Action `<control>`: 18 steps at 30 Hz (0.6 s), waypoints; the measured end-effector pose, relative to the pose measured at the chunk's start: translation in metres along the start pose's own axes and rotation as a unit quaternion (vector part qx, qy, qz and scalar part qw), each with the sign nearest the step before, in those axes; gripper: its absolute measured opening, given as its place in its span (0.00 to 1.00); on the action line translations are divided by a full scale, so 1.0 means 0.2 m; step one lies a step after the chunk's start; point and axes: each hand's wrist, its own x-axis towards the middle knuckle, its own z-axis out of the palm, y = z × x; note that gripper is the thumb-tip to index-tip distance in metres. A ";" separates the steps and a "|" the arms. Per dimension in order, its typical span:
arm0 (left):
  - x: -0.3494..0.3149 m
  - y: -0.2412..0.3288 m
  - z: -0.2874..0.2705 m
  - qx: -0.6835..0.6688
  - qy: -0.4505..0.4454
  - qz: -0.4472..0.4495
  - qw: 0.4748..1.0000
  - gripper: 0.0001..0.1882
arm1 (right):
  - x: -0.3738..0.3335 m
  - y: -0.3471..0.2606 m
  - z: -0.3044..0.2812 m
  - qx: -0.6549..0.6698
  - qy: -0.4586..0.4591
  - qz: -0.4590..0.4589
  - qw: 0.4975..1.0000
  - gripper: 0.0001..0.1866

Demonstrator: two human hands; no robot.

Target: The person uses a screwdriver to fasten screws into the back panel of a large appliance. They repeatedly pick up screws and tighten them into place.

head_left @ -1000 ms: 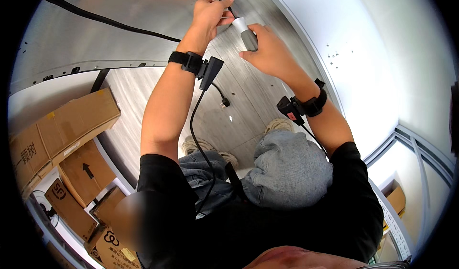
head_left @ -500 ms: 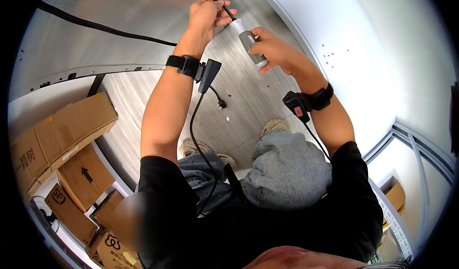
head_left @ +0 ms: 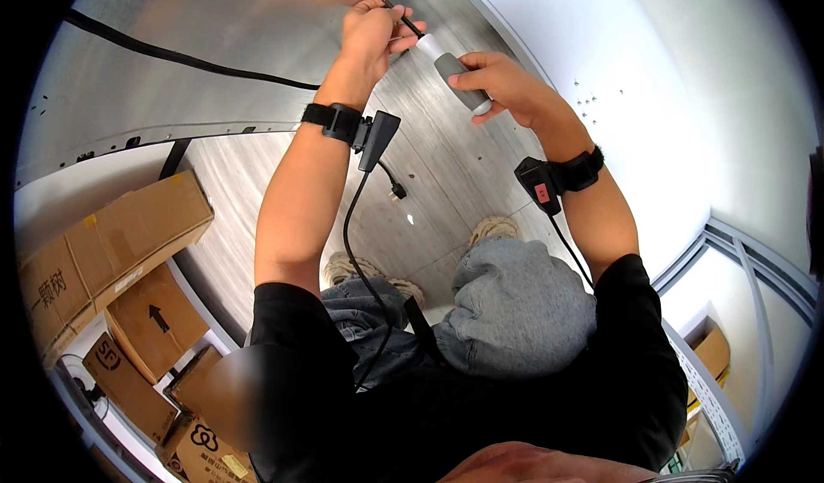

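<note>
My right hand (head_left: 505, 88) is wrapped round the grey handle of a screwdriver (head_left: 462, 81), which has a pale collar and a thin dark shaft. The shaft points up and left, towards the metal panel (head_left: 257, 20). Close to its tip, my left hand (head_left: 373, 33) pinches the shaft between thumb and forefinger, the other fingers loosely bent. The very tip is hidden by those fingers, so I cannot tell what it touches. Several small screw-like metal pieces (head_left: 587, 99) lie on the white surface (head_left: 635, 131) right of my right hand.
A black cable (head_left: 189, 54) crosses the metal panel. On the wood-look floor (head_left: 446, 166) lies a black plug (head_left: 397, 191). Cardboard boxes (head_left: 129, 234) are stacked at the left, and a grey metal frame (head_left: 755, 268) stands at the right. Black straps with devices and cords circle both wrists.
The screwdriver handle has turned a little, and the fingers of my right hand have shifted on it. Both hands have drifted slightly right. The view has moved slightly.
</note>
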 end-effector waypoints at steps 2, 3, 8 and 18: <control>-0.01 0.00 0.01 0.010 0.005 -0.001 1.000 0.19 | 0.01 0.02 0.00 -0.031 0.014 -0.013 0.999 0.27; 0.00 -0.01 0.01 0.029 0.014 0.004 0.999 0.19 | 0.01 0.01 0.01 -0.037 0.024 -0.019 0.999 0.28; 0.00 -0.03 -0.01 0.016 0.033 -0.002 0.999 0.21 | -0.03 -0.04 0.04 0.013 0.023 -0.005 1.000 0.32; 0.02 -0.03 -0.03 -0.023 0.002 0.009 1.000 0.12 | 0.00 -0.01 0.05 -0.030 0.014 -0.044 0.998 0.27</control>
